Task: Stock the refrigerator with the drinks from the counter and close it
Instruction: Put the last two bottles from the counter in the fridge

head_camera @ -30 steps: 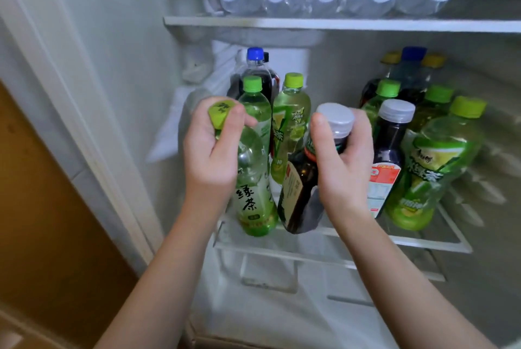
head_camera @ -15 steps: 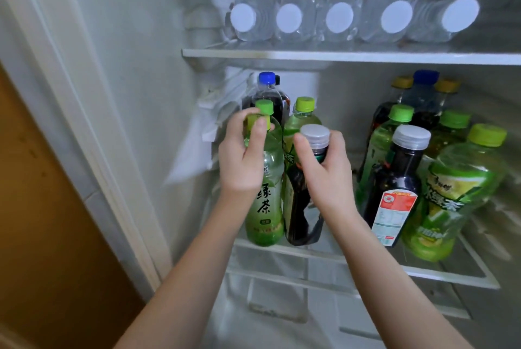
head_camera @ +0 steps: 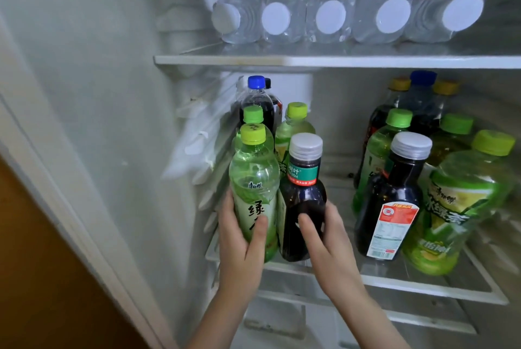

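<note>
The left hand (head_camera: 242,238) grips a clear green-tea bottle with a yellow-green cap (head_camera: 253,188); the right hand (head_camera: 321,238) grips a dark white-capped glass bottle (head_camera: 303,196) at its 3 o'clock. Both stand on the clear refrigerator shelf (head_camera: 423,289).

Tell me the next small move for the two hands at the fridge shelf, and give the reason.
Probably let go of both bottles and draw the hands back. The left hand wraps the green tea bottle and the right hand the dark bottle; both stand upright, side by side, apparently resting at the front of the lower shelf, in line with the bottles behind.
</note>
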Demonstrator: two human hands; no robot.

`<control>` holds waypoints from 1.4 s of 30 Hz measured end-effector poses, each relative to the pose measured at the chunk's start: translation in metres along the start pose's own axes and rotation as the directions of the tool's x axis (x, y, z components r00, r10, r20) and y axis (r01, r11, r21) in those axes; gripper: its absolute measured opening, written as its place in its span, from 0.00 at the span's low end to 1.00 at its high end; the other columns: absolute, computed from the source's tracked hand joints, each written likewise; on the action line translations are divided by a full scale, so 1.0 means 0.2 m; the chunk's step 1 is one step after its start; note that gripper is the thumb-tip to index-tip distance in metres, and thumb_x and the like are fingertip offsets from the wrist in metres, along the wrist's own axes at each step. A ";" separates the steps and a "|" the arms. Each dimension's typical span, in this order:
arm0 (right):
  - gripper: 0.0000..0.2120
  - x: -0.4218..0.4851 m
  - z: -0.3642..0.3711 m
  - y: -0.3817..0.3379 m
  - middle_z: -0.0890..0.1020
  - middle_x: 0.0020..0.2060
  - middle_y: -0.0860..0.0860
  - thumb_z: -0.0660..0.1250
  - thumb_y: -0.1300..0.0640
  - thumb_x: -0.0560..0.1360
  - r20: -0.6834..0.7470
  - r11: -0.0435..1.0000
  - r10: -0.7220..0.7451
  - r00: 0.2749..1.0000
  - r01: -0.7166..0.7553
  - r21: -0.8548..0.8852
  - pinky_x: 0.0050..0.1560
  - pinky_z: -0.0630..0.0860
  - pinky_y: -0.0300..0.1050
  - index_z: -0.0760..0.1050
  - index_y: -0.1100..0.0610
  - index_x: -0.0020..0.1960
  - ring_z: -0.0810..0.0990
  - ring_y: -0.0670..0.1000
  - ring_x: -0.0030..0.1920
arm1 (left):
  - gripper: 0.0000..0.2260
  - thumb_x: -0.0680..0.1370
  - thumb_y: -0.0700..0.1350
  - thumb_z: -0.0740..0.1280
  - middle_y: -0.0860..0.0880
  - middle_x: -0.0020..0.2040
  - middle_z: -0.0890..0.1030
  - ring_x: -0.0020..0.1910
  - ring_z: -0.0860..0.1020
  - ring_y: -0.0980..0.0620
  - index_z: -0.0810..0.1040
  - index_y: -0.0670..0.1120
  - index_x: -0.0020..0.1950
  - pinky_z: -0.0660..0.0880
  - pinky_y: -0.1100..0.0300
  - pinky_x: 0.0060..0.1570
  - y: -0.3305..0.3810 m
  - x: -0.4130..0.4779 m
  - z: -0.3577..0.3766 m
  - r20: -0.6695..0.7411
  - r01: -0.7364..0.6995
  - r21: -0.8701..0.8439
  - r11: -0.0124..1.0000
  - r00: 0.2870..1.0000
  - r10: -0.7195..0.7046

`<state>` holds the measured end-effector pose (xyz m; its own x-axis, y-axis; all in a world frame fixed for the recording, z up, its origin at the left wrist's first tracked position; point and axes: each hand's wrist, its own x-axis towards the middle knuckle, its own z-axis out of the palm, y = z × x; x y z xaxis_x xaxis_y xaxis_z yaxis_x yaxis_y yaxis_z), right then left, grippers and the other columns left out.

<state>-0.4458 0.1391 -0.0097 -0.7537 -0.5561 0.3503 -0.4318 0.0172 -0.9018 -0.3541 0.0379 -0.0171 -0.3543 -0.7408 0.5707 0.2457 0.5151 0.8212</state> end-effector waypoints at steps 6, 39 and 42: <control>0.30 0.01 0.02 0.05 0.74 0.58 0.40 0.60 0.36 0.71 -0.008 0.994 -0.072 0.997 0.071 -0.080 0.59 0.74 0.51 0.66 0.50 0.69 0.72 0.40 0.61 | 0.31 0.75 0.57 0.62 0.53 0.71 0.69 0.70 0.67 0.57 0.60 0.49 0.76 0.64 0.70 0.65 -0.08 0.03 -0.02 0.015 -0.001 0.076 0.997 1.000 0.000; 0.18 -0.94 -0.31 0.14 0.80 0.44 0.40 0.66 0.65 0.74 -0.436 0.936 0.176 0.883 -0.288 -0.205 0.44 0.75 0.33 0.70 0.45 0.57 0.79 0.42 0.43 | 0.17 0.76 0.49 0.61 0.39 0.67 0.61 0.67 0.60 0.35 0.64 0.41 0.60 0.56 0.37 0.68 -0.11 -0.36 0.00 0.108 -0.488 0.206 0.848 0.873 0.476; 0.17 -1.29 -0.38 0.22 0.80 0.44 0.41 0.65 0.63 0.75 -0.511 0.851 0.300 0.806 -0.468 -0.239 0.42 0.74 0.32 0.70 0.43 0.56 0.79 0.40 0.43 | 0.13 0.75 0.46 0.63 0.40 0.63 0.69 0.63 0.68 0.38 0.69 0.42 0.57 0.63 0.43 0.65 -0.09 -0.73 0.00 0.328 -0.442 0.078 0.894 0.858 0.396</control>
<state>-0.3077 0.3466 -0.1212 -0.9898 -0.0183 0.1414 -0.1331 0.4734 -0.8708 -0.3065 0.1381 -0.1150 -0.5030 -0.2900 0.8142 0.3058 0.8214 0.4815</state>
